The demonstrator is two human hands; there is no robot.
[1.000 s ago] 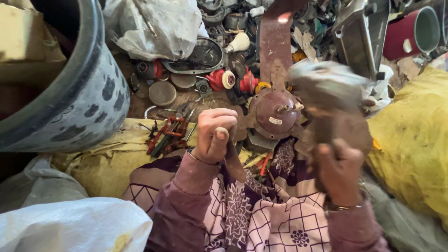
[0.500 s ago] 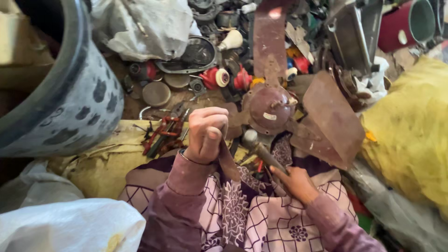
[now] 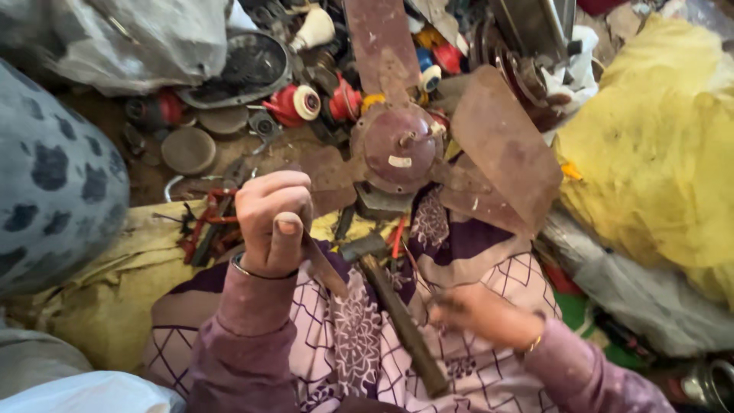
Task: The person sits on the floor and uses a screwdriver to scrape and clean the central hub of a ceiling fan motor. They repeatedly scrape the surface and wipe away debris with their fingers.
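A big grey spotted tub fills the left edge and a heap of yellow sacking the right, walling in a patch of ground strewn with scrap. Between them, resting against the person's patterned purple skirt, lies an old ceiling fan, likely propped there so that the lap steadies it. It is a dull maroon, rusty and grimy, with a round domed motor housing and a short spindle at its centre; one broad blade slants to the right and down, another points straight up out of the frame, and a third reaches left behind the left hand. The left hand sits just left of the housing, closed in a fist around a flat, narrow metal chisel whose lower end slants out below the thumb; the upright fist suggests the tool is being held firm against the fan, though its working tip is hidden behind the fingers. A hammer with a worn wooden handle lies slanted across the lap, its dark head close under the housing; the right hand is blurred just beside the handle, and I cannot tell whether it is closed on it or open. Beyond the fan lie red plastic parts, round metal lids and a few red-handled tools.
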